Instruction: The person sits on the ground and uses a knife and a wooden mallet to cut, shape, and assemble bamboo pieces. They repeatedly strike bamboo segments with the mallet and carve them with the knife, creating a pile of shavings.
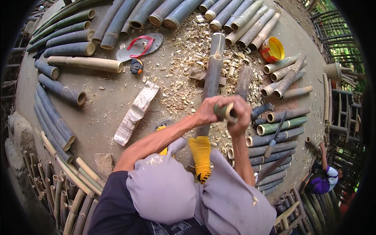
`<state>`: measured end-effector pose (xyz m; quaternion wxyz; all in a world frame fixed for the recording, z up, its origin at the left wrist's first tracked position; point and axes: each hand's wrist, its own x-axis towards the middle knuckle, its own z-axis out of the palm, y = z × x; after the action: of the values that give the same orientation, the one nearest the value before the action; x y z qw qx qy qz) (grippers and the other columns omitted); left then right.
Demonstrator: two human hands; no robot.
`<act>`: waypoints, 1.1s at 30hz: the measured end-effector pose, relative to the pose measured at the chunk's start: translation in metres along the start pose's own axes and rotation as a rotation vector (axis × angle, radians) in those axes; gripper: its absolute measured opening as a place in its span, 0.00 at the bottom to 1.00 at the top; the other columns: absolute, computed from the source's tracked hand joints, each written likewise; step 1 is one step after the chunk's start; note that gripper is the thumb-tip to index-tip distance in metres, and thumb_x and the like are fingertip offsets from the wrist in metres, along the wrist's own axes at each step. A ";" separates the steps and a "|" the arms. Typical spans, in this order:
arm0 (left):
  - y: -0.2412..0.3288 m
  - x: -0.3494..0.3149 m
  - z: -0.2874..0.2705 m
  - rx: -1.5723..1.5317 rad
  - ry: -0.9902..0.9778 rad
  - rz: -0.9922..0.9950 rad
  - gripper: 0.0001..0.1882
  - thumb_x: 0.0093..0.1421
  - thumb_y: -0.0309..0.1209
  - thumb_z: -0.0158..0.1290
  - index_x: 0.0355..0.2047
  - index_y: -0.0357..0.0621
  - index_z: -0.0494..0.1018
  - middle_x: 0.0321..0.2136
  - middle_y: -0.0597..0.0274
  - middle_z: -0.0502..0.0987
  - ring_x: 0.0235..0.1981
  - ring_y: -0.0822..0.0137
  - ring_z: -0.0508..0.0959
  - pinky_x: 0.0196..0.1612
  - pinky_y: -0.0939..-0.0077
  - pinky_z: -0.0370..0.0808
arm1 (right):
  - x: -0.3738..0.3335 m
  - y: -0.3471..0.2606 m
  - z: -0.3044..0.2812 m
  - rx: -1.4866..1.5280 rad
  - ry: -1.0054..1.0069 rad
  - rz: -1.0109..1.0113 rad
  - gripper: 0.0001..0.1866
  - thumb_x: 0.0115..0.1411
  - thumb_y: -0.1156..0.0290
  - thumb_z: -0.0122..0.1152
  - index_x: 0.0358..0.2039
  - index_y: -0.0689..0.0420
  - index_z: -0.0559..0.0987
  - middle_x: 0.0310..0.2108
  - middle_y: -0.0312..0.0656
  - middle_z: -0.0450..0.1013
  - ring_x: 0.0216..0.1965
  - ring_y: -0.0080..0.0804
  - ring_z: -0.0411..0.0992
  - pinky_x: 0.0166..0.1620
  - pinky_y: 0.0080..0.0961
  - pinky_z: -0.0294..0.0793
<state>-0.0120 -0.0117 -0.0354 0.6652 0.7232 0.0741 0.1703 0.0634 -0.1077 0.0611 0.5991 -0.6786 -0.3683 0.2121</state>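
A: At frame centre, long grey-green bamboo pole (211,78) runs from the top of the frame down toward the person's knees, long axis near vertical in picture.
B: Hands?
A: Both at its near end. Left hand (207,111) and right hand (239,113) touch, fingers curled tight round a short green bamboo piece (224,112).
B: Which is nearer the pole?
A: Left, directly over it; right sits just beside.

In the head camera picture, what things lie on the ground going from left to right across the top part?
Pale bamboo pole → grey sandal with red strap → long dark bamboo pole → yellow cup.
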 end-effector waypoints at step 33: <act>0.028 -0.144 -0.207 1.095 0.558 -0.134 0.25 0.44 0.27 0.62 0.45 0.38 0.70 0.39 0.51 0.75 0.40 0.56 0.75 0.46 0.65 0.73 | -0.118 0.007 -0.094 0.027 0.571 0.512 0.13 0.59 0.78 0.58 0.45 0.64 0.74 0.31 0.41 0.75 0.29 0.24 0.74 0.33 0.20 0.76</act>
<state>-0.2207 0.1316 -0.0167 0.1620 0.8816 0.3674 0.2483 0.0589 -0.2585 0.0544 0.6142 -0.7723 -0.0024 0.1622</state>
